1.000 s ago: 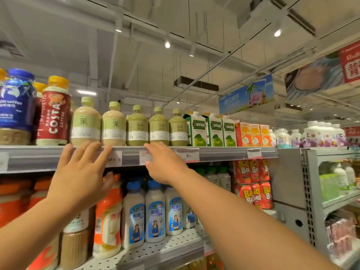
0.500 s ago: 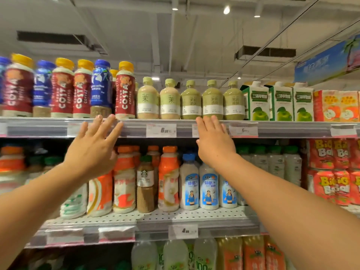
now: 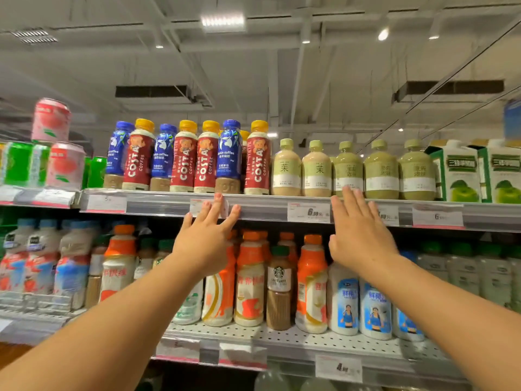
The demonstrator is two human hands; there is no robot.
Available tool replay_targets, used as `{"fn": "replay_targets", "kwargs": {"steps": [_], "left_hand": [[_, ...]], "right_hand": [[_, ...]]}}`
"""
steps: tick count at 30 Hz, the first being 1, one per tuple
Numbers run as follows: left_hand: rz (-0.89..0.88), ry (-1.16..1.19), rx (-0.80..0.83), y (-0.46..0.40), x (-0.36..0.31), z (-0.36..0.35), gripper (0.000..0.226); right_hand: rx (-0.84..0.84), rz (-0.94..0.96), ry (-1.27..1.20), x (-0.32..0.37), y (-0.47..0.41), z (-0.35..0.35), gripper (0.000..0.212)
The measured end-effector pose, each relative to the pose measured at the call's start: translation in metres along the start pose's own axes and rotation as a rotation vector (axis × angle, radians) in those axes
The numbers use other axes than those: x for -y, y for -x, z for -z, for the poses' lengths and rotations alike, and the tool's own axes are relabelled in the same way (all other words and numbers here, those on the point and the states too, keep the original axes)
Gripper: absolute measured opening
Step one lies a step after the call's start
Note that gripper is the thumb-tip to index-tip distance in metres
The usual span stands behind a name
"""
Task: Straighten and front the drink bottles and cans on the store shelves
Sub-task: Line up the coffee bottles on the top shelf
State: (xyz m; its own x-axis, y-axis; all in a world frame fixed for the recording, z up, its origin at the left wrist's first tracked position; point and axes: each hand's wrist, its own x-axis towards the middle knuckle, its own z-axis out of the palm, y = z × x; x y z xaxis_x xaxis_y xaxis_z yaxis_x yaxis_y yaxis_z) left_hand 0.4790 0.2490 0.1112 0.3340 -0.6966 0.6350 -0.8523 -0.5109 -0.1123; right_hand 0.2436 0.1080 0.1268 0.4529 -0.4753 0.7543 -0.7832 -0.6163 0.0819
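Both grips spread, left hand (image 3: 207,240), right hand (image 3: 358,234); bottles (image 3: 184,160) read "COSTA COFFEE".

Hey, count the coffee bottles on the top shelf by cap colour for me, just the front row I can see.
Blue-capped coffee bottles: 3
Yellow-capped Costa coffee bottles: 4
Total: 7
A further yellow cap shows behind the row, not counted.

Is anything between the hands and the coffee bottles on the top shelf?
Nothing visible. Both hands, left and right, are open and raised in front of the shelf edge. The Costa and blue coffee bottles stand just above, at the shelf front, with nothing before them.
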Motion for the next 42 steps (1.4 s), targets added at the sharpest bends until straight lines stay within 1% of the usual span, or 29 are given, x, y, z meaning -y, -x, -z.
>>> {"fn": "replay_targets", "kwargs": {"steps": [2, 4, 7, 9, 11, 13, 15, 18, 21, 27, 31, 32, 34, 36, 38, 40, 42], "left_hand": [[-0.041, 0.030, 0.011, -0.001, 0.010, -0.002, 0.095], [-0.120, 0.025, -0.007, -0.001, 0.022, -0.001, 0.093], [-0.213, 0.049, -0.134, -0.001, 0.057, -0.002, 0.089], [-0.209, 0.044, -0.188, -0.003, 0.090, -0.007, 0.091], [-0.173, 0.036, -0.246, -0.010, 0.124, -0.010, 0.094], [-0.128, 0.055, -0.281, -0.018, 0.150, -0.013, 0.094], [-0.142, 0.054, -0.260, -0.021, 0.165, -0.016, 0.093], [-0.177, 0.071, -0.248, -0.020, 0.174, -0.023, 0.095], [-0.165, 0.104, -0.272, -0.022, 0.171, -0.023, 0.093], [-0.141, 0.111, -0.280, -0.020, 0.166, -0.021, 0.090], [-0.145, 0.113, -0.333, -0.018, 0.167, -0.017, 0.079], [-0.138, 0.127, -0.351, -0.019, 0.166, -0.016, 0.074], [-0.126, 0.189, -0.403, -0.022, 0.164, -0.012, 0.061], [-0.127, 0.229, -0.447, -0.030, 0.168, -0.004, 0.045], [-0.117, 0.231, -0.505, -0.046, 0.178, 0.012, 0.037], [-0.060, 0.221, -0.553, -0.067, 0.191, 0.036, 0.038], [-0.002, 0.205, -0.599, -0.090, 0.204, 0.058, 0.035]], "right_hand": [[0.005, 0.128, -0.081, 0.038, -0.005, 0.003, 0.080], [0.024, 0.187, -0.145, 0.080, -0.014, 0.004, 0.074], [0.048, 0.153, -0.196, 0.133, -0.031, 0.003, 0.064], [0.045, 0.105, -0.183, 0.154, -0.038, -0.002, 0.060], [0.019, 0.041, -0.143, 0.165, -0.040, -0.008, 0.062], [-0.001, -0.014, -0.075, 0.171, -0.042, -0.012, 0.068], [-0.022, -0.053, -0.016, 0.176, -0.043, -0.012, 0.071], [-0.051, -0.079, 0.035, 0.184, -0.046, -0.010, 0.071], [-0.049, -0.101, 0.018, 0.185, -0.047, -0.006, 0.071], [-0.109, -0.109, 0.052, 0.183, -0.050, 0.001, 0.052], [-0.124, -0.081, 0.097, 0.180, -0.059, 0.010, 0.044], [-0.122, -0.073, 0.066, 0.178, -0.064, 0.015, 0.041], [-0.160, -0.072, -0.109, 0.174, -0.080, 0.026, 0.035], [-0.260, -0.043, -0.268, 0.170, -0.102, 0.041, 0.028], [-0.362, -0.035, -0.397, 0.169, -0.128, 0.061, 0.025], [-0.378, -0.036, -0.454, 0.171, -0.155, 0.082, 0.031], [-0.299, -0.028, -0.391, 0.175, -0.175, 0.092, 0.041]]}}
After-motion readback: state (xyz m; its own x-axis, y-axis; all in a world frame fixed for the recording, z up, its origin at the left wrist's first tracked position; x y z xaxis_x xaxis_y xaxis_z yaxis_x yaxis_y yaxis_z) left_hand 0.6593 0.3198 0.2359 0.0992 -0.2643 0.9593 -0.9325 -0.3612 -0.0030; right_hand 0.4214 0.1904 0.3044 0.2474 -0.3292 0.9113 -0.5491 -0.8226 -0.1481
